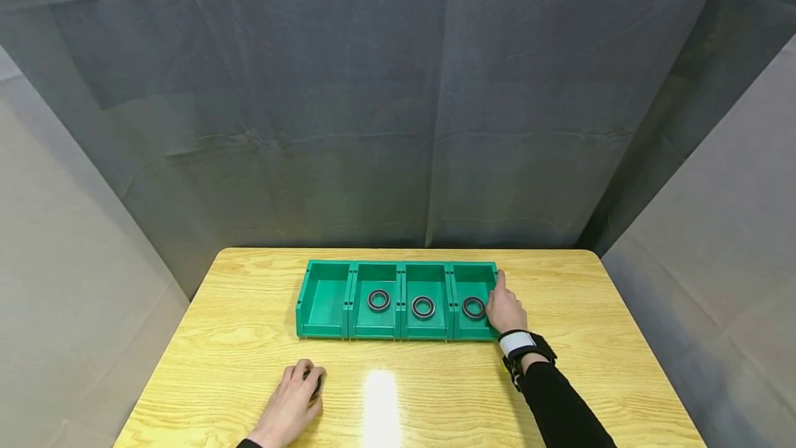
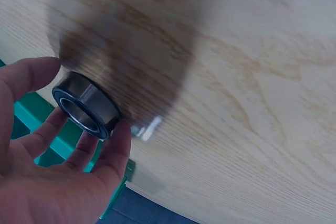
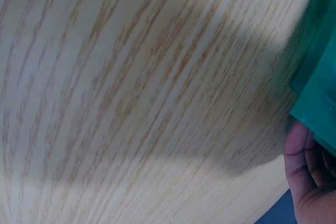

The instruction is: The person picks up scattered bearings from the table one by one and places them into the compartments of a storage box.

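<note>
My left hand (image 1: 292, 403) pinches a dark ball bearing (image 2: 86, 103) between thumb and fingertips, low over the table in front of the bins. The bearing is a black ring with a bright inner bore, tilted in the left wrist view. At the far right end of the row, my right hand (image 1: 506, 311) holds the side wall of the rightmost green bin (image 1: 472, 275). Its fingers (image 3: 297, 153) lie along the outside of that wall; the thumb is hidden. Inside this bin lies another bearing (image 1: 474, 308), close to the hand.
Two middle bins each hold a bearing, one at left (image 1: 378, 301) and one at right (image 1: 423, 308). The leftmost bin (image 1: 328, 296) joins them in one row. Around the wooden table (image 1: 236, 323) hang grey cloth walls (image 1: 348, 123).
</note>
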